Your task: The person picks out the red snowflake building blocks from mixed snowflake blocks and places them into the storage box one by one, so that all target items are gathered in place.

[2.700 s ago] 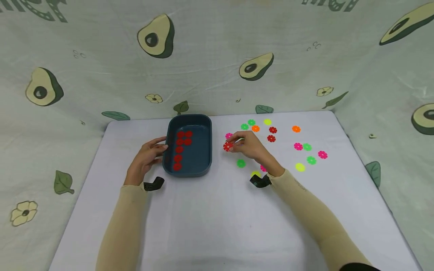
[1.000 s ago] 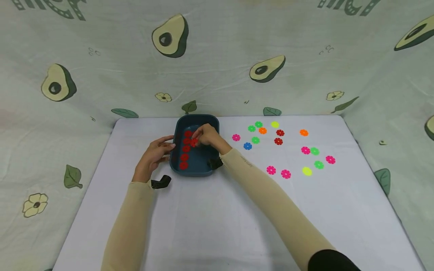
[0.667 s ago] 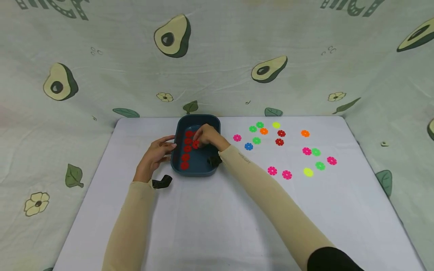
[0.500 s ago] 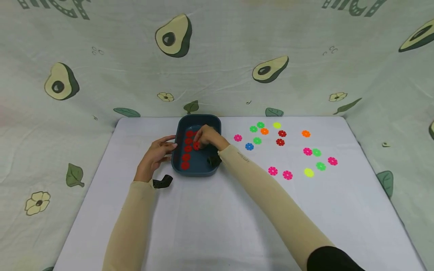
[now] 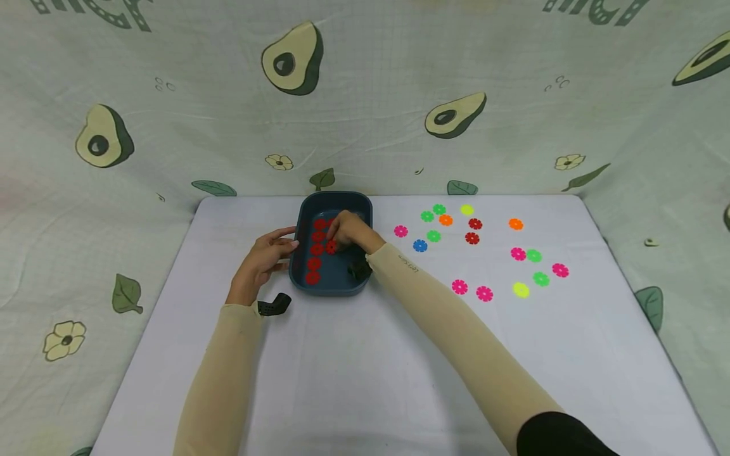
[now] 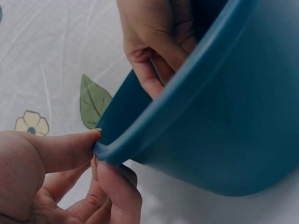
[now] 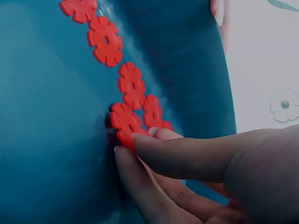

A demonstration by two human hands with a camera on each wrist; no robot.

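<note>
A dark blue rectangular tray (image 5: pixel 335 278) stands at the table's back left. My left hand (image 5: pixel 262 263) pinches its left rim (image 6: pixel 154 105) between thumb and fingers. Inside it, several red notched plastic discs (image 5: pixel 314 263) lie flat in a line along the left side, with more at the far end partly behind my right hand (image 5: pixel 352 229). That hand reaches into the tray and pinches another red notched disc (image 7: pixel 124 122) by its edge, close over the floor and beside the line. In the right wrist view my thumb and fingers cover part of this disc.
Loose notched discs lie right of the tray: a blue one (image 5: pixel 420 246), two dark red ones (image 5: pixel 472 238), plus several pink (image 5: pixel 459 287), green (image 5: pixel 533 256), orange (image 5: pixel 516 224) and yellow (image 5: pixel 521 290). A patterned cloth (image 5: pixel 365 145) rises behind the white table (image 5: pixel 365 367).
My right hand has carried the red disc leftward from the table into the tray, then lowered it beside the line. My left hand keeps its grip on the rim. The head view has shifted slightly.
</note>
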